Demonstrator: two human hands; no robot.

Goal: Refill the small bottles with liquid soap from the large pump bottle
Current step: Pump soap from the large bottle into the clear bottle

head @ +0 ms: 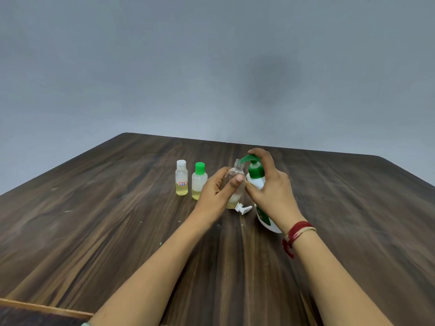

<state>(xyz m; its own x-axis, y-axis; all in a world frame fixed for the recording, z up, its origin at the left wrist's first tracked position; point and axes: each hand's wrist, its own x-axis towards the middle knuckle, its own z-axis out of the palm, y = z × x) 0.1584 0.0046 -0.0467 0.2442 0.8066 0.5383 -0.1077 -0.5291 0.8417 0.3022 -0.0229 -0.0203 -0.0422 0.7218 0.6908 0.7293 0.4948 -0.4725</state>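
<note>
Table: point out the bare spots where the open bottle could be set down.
Bare wood lies left of the white-capped bottle, and right of the pump bottle out to the table edge. It is crowded in the middle: the green-capped bottle, the open bottle, both hands and a loose white cap.

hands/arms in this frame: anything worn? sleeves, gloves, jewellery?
No gloves: both the left hand and the right hand are bare, and the forearms are uncovered as far as the frame shows. The right wrist carries a band of wound red thread with a pale strand along it and a loose red end hanging. A sliver of pale green fabric shows at the bottom edge by the left arm.
</note>
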